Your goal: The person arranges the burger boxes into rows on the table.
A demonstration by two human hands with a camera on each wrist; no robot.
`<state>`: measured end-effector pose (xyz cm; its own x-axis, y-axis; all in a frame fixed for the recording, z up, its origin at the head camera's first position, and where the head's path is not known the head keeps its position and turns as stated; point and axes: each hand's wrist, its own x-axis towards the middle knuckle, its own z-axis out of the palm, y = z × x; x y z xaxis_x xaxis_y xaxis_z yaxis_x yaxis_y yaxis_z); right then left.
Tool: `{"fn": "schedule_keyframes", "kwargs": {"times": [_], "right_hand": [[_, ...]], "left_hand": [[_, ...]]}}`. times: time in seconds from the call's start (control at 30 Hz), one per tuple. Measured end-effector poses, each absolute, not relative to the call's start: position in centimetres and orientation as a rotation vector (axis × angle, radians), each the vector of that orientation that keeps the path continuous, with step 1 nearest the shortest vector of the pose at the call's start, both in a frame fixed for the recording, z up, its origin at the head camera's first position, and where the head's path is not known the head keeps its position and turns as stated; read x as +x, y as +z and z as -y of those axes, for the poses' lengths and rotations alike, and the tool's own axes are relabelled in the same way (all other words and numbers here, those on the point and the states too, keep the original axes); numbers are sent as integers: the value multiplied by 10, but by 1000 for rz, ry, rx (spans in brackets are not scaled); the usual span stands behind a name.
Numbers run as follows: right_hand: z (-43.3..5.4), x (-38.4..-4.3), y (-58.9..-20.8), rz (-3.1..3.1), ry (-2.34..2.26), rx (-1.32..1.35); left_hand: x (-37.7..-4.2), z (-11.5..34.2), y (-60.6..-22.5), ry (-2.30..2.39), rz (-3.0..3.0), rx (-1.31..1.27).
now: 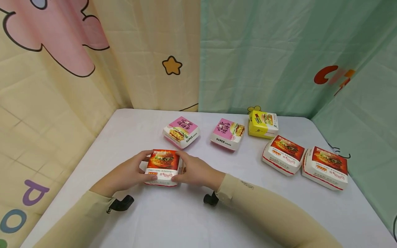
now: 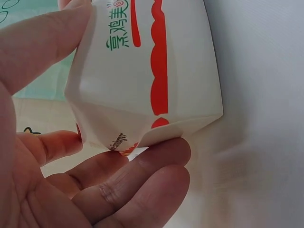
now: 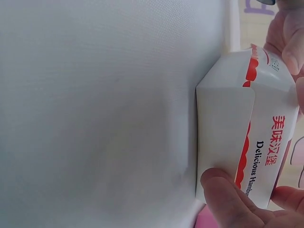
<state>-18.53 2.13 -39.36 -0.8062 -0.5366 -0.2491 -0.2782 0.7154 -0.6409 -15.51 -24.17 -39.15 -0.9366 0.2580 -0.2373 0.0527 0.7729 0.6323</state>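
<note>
A red-and-white burger box (image 1: 163,161) rests on the white table, held between both hands. My left hand (image 1: 131,174) grips its left side, with the thumb at the near left corner and the fingers along the far left edge. On the other side, my right hand (image 1: 198,170) holds the right side, thumb near the front and fingers toward the back. The left wrist view shows fingers against the side of the burger box (image 2: 123,71). Seen from the right wrist, the lid of the burger box (image 3: 266,142) is closed and a fingertip presses its side.
Behind the hands stand two pink-and-white burger boxes, one on the left (image 1: 181,132) and one in the middle (image 1: 227,134). A yellow box (image 1: 263,124) is at the back right. Two more red-and-white boxes, a nearer-left one (image 1: 283,155) and a right one (image 1: 325,167), sit side by side. Curtains surround the table (image 1: 173,220).
</note>
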Motion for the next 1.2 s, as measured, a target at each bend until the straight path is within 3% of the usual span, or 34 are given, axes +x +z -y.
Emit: {"fn": "schedule_keyframes", "kwargs": {"times": [1.2], "right_hand": [[-39,-193,-392,-2464,-866,-591]], "left_hand": [[-157,225,-396,1025,-2614,203]]}}
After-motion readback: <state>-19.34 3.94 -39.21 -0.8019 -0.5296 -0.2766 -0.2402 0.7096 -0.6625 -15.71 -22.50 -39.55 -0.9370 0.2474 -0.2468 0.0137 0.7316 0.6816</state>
